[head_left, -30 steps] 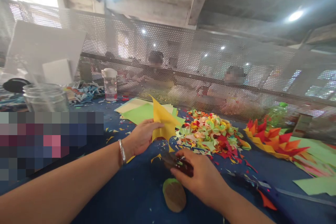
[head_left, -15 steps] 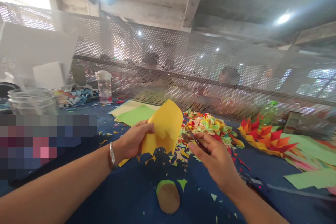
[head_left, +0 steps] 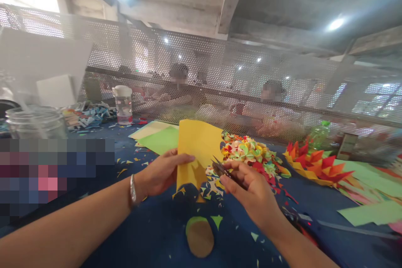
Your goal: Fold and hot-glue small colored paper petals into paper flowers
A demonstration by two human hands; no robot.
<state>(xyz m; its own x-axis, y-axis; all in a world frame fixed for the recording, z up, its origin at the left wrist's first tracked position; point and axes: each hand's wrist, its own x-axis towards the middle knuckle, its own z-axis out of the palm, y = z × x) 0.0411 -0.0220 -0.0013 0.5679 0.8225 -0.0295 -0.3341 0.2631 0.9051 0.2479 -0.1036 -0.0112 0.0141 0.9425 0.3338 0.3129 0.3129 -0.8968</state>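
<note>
Near the middle of the frame the left hand (head_left: 161,172) pinches the yellow paper (head_left: 199,144), its thumb lying across the front of the sheet near the left edge, the other fingers mostly hidden behind. The sheet stands raised above the dark blue tabletop (head_left: 141,238), reaching up and to the right of that hand; its bottom edge and part of its right edge are scalloped by curved cuts.

Just right of centre, the right hand (head_left: 251,184) is closed around dark scissors (head_left: 222,170), whose tips point up and left, close to the sheet's lower right side. Whether the blades touch the paper, I cannot tell. So the sheet lies in the left hand's grip and to the upper left of the right hand.

At the bottom centre, below both hands, a brown oval piece (head_left: 200,239) with a green upper rim lies on the tabletop. Behind the sheet, light green sheets (head_left: 161,139) spread to its left and a heap of coloured paper cuttings (head_left: 249,150) to its right
</note>
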